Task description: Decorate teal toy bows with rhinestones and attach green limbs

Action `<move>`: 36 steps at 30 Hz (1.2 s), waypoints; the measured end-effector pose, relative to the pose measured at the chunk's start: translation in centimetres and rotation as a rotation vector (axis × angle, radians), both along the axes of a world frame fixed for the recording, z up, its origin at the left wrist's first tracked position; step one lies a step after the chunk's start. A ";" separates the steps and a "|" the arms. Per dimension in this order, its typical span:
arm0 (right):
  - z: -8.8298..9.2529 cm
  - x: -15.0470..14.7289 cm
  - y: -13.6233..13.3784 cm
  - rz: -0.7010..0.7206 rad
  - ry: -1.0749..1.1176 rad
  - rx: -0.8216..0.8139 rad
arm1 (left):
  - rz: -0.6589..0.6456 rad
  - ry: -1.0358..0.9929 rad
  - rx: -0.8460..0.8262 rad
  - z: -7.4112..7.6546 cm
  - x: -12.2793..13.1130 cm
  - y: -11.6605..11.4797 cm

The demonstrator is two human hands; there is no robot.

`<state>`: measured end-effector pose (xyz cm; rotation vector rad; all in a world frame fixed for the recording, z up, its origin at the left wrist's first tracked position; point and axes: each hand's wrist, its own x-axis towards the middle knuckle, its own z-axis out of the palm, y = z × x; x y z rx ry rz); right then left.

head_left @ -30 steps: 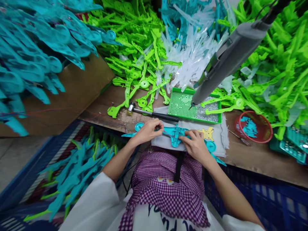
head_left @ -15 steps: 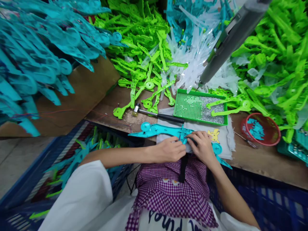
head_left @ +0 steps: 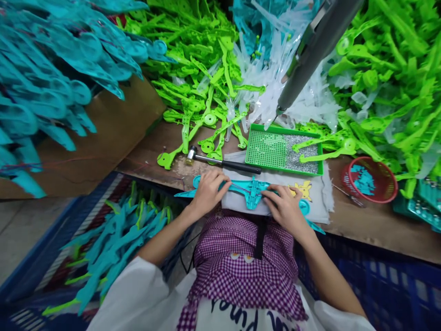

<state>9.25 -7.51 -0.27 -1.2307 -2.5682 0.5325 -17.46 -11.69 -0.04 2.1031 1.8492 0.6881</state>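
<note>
A long teal plastic part [head_left: 250, 191] lies across a white cloth [head_left: 315, 202] at the near edge of the wooden bench [head_left: 372, 225]. My left hand [head_left: 208, 191] rests on its left arm with fingers curled over it. My right hand [head_left: 284, 204] presses on its right half, fingers bent. A thin red wire runs along the part between my hands. A grey powered screwdriver [head_left: 310, 50] hangs above the bench, its tip over the green tray [head_left: 265, 149].
The green tray holds small silver screws [head_left: 296, 158] and a green part. A small hammer [head_left: 220, 162] lies behind my hands. A red basket [head_left: 368, 179] sits at right. Piles of green [head_left: 203, 69], teal [head_left: 51, 69] and clear parts surround the bench; a blue crate [head_left: 113, 234] holds more.
My left hand moved from the middle of the teal part back out to its left arm. The view shifted, and the hanging screwdriver swung higher.
</note>
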 end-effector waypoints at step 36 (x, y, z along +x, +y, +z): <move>-0.3 -0.1 2.2 0.153 0.047 -0.135 | -0.101 -0.223 -0.169 0.3 -0.8 1.5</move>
